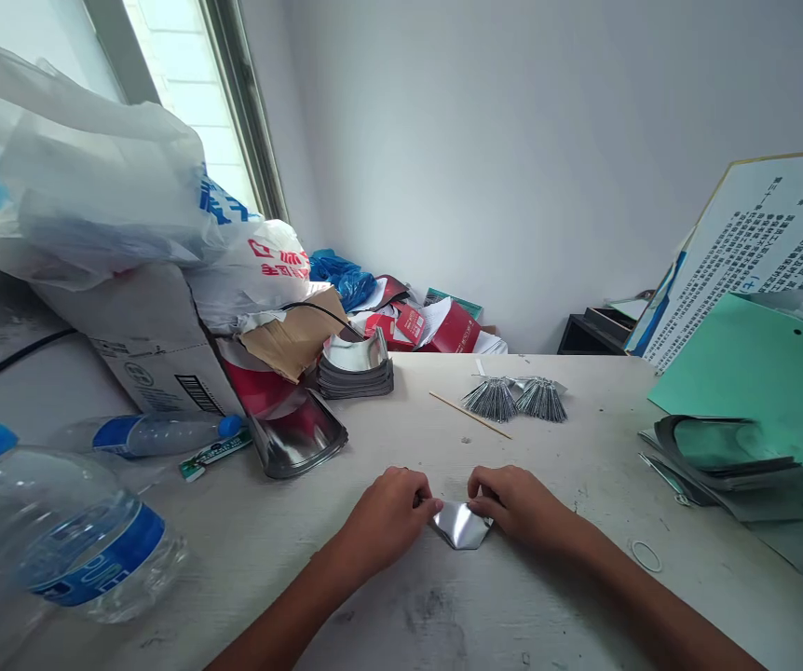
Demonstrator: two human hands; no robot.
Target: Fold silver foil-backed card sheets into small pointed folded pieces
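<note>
A small shiny silver sheet (460, 525) lies on the white table (513, 596) between my two hands. My left hand (391, 514) has its fingers curled and pinches the sheet's left edge. My right hand (517, 503) is closed on the sheet's right edge. Both wrists rest on the table. Two pleated silver fans (513, 398) lie further back, beside a thin wooden stick (469, 416).
A stack of curved silver sheets (355, 368) and one larger curved sheet (296, 438) lie at the left. Plastic bottles (59, 531), a cardboard box (150, 335) and bags crowd the left side. More silver sheets (723, 457), a green folder (757, 391) and a rubber band (646, 555) are at right.
</note>
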